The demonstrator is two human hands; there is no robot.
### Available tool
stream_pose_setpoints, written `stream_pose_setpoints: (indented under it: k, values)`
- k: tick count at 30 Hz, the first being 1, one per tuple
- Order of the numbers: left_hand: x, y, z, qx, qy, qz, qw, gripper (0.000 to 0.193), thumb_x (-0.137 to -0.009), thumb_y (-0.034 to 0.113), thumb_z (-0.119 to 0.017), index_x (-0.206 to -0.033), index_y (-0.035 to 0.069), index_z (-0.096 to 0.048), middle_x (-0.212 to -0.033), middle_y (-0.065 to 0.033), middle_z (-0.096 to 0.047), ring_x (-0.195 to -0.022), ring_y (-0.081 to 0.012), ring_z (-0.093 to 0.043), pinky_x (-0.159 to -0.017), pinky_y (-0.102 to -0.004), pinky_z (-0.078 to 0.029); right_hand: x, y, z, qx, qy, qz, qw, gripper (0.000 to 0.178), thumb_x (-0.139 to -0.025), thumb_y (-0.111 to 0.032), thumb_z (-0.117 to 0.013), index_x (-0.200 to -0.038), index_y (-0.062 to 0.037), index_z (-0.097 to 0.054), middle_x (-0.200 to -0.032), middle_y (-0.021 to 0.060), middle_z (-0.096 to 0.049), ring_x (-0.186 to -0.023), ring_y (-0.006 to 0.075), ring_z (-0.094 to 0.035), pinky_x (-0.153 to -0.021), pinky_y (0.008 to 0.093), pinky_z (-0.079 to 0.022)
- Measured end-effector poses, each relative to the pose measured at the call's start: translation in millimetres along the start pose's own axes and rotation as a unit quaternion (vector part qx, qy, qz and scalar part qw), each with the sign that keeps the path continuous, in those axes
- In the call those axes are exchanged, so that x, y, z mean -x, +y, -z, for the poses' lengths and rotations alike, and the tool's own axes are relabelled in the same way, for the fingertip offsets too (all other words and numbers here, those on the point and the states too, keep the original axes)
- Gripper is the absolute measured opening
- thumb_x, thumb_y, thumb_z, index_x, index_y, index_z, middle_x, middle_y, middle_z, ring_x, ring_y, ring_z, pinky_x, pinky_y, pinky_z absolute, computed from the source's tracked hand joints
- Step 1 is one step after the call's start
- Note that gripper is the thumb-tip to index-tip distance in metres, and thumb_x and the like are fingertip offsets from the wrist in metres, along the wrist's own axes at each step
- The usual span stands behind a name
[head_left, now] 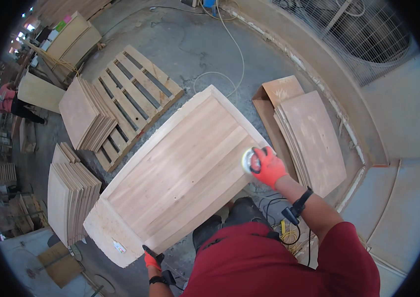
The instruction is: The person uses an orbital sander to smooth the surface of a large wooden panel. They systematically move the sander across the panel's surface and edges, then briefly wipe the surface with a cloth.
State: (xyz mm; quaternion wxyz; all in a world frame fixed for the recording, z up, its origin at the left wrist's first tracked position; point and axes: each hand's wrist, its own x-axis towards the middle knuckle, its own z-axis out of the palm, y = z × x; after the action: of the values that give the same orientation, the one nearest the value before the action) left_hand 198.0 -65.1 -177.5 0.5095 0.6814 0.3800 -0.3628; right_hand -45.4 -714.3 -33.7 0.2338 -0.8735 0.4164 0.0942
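Note:
A long, pale wooden panel (185, 163) of several joined boards lies slanted across the worktable (102, 235) before me. My right hand (270, 170), in a red glove, is closed around a small round sander (251, 161) pressed to the panel near its right end. At the near left corner of the panel is my left hand (152, 258), gloved in red and black, its thumb and fingers around the corner edge. Part of its grip is hidden. A small white tube-like item (119, 246) lies on the worktable's left end.
Stacked panels (314, 141) stand at right, with more stacks (71, 198) at left. Beyond the worktable lies a slatted pallet (138, 91). A hose (239, 54) trails over the floor; yellow cord (289, 232) lies by my legs. A large caged fan (358, 34) stands upper right; another person (9, 101) is far left.

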Motion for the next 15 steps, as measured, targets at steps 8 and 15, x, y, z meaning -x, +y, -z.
stream_pose_setpoints:
  k: [8, 15]
  values:
    - [-2.4, -0.7, -5.2, -0.062, 0.063, 0.029, 0.996, 0.076, -0.094, 0.083, -0.035, -0.122, 0.019, -0.063, -0.090, -0.0051, -0.069, -0.071, -0.0269, -0.065, -0.056, -0.0394, -0.049, -139.4, -12.5, 52.8, 0.027, 0.069, 0.015, 0.997, 0.079, -0.084, -0.034, -0.079, -0.150, -0.0185, -0.039, -0.143, 0.0240, -0.045, -0.110, 0.0431, -0.066, -0.093, 0.0479, -0.056]
    - [0.8, 36.6, -20.1, -0.262, 0.156, -0.001, 0.952, 0.078, -0.102, 0.070, -0.032, -0.137, 0.006, -0.061, -0.122, -0.0179, -0.072, -0.095, -0.0336, -0.074, -0.078, -0.0505, -0.055, -267.2, -89.4, 65.7, 0.188, 0.061, 0.107, 0.974, 0.048, -0.100, -0.041, -0.050, -0.141, -0.0172, -0.060, -0.159, 0.0095, -0.040, -0.146, 0.0339, -0.033, -0.120, 0.0434, -0.031]
